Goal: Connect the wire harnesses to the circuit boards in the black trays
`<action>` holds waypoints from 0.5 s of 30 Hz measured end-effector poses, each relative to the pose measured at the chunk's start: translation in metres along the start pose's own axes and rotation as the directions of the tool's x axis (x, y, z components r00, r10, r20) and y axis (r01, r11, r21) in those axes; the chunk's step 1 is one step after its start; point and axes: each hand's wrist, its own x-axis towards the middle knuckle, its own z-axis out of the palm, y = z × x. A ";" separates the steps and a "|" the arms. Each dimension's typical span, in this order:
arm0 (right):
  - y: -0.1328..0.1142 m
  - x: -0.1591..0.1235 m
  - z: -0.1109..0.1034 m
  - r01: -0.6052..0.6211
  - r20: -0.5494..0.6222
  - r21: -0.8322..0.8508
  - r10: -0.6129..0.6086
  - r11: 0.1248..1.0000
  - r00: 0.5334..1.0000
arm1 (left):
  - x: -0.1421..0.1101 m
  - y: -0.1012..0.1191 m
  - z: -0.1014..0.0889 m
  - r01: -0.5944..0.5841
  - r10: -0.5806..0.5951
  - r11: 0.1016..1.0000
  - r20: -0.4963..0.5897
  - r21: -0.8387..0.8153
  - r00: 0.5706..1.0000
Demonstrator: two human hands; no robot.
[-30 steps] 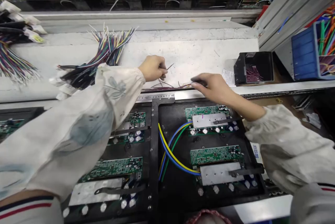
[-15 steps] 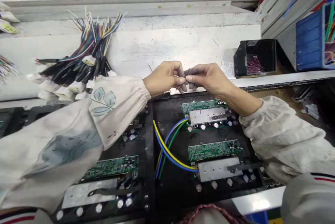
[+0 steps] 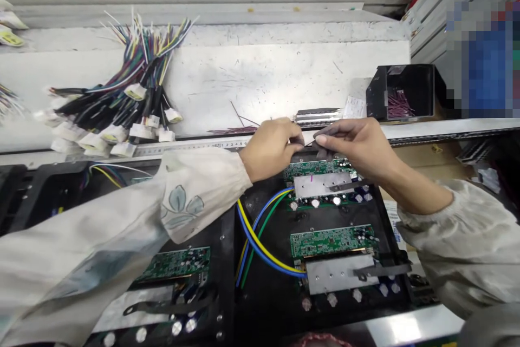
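Left hand (image 3: 275, 146) and right hand (image 3: 357, 144) pinching short thin wire (image 3: 310, 143) between them, above upper circuit board (image 3: 300, 167); wire probably light, bendable, best gripped by ends.

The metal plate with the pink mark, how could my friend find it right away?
Start at the big black tray. Right of its curved yellow and blue wires, a silver plate sits above a second plate. You want the upper one, with a pink mark; the lower one has none.
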 end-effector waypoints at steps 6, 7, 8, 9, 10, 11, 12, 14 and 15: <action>0.000 -0.009 -0.006 -0.019 -0.014 0.020 0.019 1.000 1.000 | -0.003 0.009 0.010 0.035 -0.033 0.985 0.016 -0.166 0.999; -0.001 -0.010 -0.006 -0.037 0.001 0.007 0.037 0.999 0.999 | -0.003 0.010 0.011 0.009 -0.008 0.992 0.009 -0.122 1.000; -0.002 -0.011 -0.008 -0.056 0.013 -0.011 0.056 0.998 0.998 | -0.004 0.011 0.013 -0.013 0.014 0.996 0.008 -0.087 1.000; -0.002 -0.011 -0.010 -0.073 0.022 -0.034 0.074 0.997 0.997 | -0.004 0.011 0.016 -0.024 0.025 0.997 0.015 -0.071 1.000; -0.003 -0.011 -0.013 -0.092 0.035 -0.065 0.095 0.994 0.995 | -0.004 0.012 0.018 -0.021 0.023 0.997 0.023 -0.076 0.999; -0.002 -0.011 -0.016 -0.110 0.053 -0.109 0.116 0.988 0.992 | -0.004 0.012 0.021 -0.003 0.006 0.995 0.028 -0.098 1.000; -0.001 -0.010 -0.020 -0.118 0.080 -0.171 0.133 0.978 0.988 | -0.005 0.011 0.023 0.023 -0.018 0.991 0.033 -0.129 0.999; 0.002 -0.007 -0.026 -0.081 0.157 -0.346 0.143 0.935 0.977 | -0.005 0.009 0.028 0.088 -0.079 0.977 0.055 -0.196 0.995; 0.003 -0.005 -0.028 -0.034 0.199 -0.444 0.136 0.895 0.971 | -0.005 0.008 0.030 0.123 -0.108 0.967 0.077 -0.224 0.991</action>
